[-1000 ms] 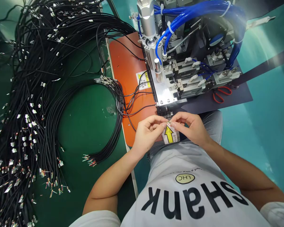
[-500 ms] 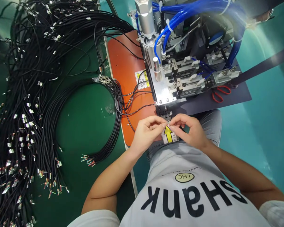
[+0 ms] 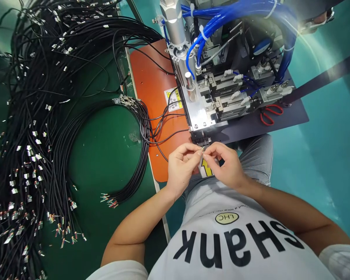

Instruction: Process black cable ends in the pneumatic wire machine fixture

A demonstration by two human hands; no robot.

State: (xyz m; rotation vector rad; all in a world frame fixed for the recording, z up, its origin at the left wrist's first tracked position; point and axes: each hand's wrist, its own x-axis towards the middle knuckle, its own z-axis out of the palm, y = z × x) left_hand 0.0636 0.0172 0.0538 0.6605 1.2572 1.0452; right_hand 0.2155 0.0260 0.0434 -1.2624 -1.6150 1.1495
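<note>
held piece [image 3: 203, 149] pale; cables [image 3: 26, 101] black; tubes [image 3: 221, 24] blue; plate [image 3: 151, 83] orange; scissor handles [image 3: 275, 113] red.

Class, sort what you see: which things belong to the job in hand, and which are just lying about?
Seemingly in the job: left hand; right hand; tiny piece pinched between them, unidentifiable; pneumatic machine; black cables leading to it.

Seemingly lying about: red-handled scissors; clear scrap on the green table.

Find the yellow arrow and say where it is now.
In the head view, the yellow arrow is just right of and below centre, between the left hand and right hand, partly hidden.
</note>
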